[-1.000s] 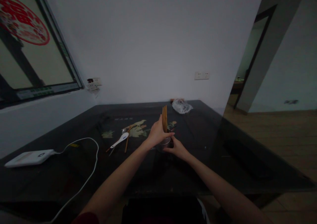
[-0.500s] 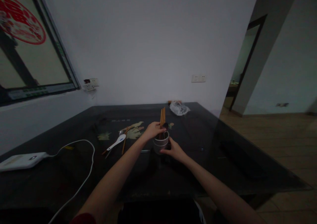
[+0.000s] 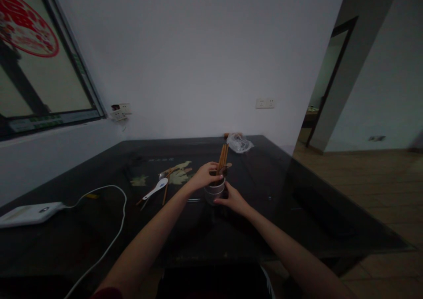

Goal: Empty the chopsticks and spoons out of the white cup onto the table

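A pale cup (image 3: 211,195) stands upright on the dark table. My right hand (image 3: 233,199) is wrapped round its right side, thumb at the front. Wooden chopsticks (image 3: 224,155) rise from the cup and lean to the right, beside at least one metal spoon (image 3: 226,167). Over the rim, my left hand (image 3: 205,176) has its fingers closed about the chopsticks; their lower ends are hidden in the cup. To the left lie a white soup spoon (image 3: 156,188), a metal spoon (image 3: 161,175) and loose chopsticks (image 3: 165,194).
A white device (image 3: 31,214) with a white cable (image 3: 123,211) occupies the table's left side. At the back, a clear plastic bag (image 3: 239,143) sits near the wall. A dark flat object (image 3: 324,213) lies on the right.
The chopsticks in the cup have tilted to the right, and the spoon beside them has shifted right too. My left hand has turned slightly; my right hand stays on the cup.
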The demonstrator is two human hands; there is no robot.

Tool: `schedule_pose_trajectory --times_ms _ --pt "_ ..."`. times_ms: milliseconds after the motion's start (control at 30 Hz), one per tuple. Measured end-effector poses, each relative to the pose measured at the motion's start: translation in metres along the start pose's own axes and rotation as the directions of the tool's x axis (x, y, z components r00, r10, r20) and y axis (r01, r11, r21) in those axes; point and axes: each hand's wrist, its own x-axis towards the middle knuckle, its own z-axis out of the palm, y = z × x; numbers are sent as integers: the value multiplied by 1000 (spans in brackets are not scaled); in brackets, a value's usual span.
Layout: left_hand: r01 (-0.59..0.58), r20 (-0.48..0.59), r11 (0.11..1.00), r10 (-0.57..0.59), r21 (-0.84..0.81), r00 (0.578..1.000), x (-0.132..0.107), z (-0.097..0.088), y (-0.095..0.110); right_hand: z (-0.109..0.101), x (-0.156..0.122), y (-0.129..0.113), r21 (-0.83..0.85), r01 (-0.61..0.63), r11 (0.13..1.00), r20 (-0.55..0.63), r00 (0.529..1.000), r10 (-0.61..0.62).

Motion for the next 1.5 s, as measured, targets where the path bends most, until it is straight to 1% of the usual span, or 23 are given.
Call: schedule_pose_trajectory --times_ms 133,267,367,433,567,800,933,1067,1300,1500 --pt "-63 65 992 56 108 996 -3 -1 2 0 1 1 7 14 1000 7 1000 -14" --pt "-61 17 959 58 276 998 -7 0 4 -1 0 -2 5 15 1000 6 1000 -15" --pt "-30 -19 938 39 345 999 -10 1 10 -1 -1 -6 4 17 1000 3 1000 -17" --pt "-13 -14 929 19 370 1000 -10 1 15 -1 -1 -7 14 20 1000 8 1000 -20" --pt "19 14 932 -26 362 1000 -10 0 21 0 -1 -5 8 21 1000 5 1000 -21" --pt "8 50 929 -28 370 998 -12 -3 23 -1 -1 -4 -1 23 1000 8 1000 -23" --pt "34 35 928 -51 370 998 -14 -5 22 -1 -1 -5 -26 20 999 4 1000 -20" --pt "75 9 920 -85 385 996 -15 -6 18 0 -1 -5 -9 3 1000 16 1000 -3" --pt "29 21 937 -39 349 999 -18 -8 14 -1 -1 -7 -24 5 1000 11 1000 -5" --pt "26 79 946 -54 322 995 -16 -10 17 -1 -1 -4 -3 2 1000 23 1000 -1"
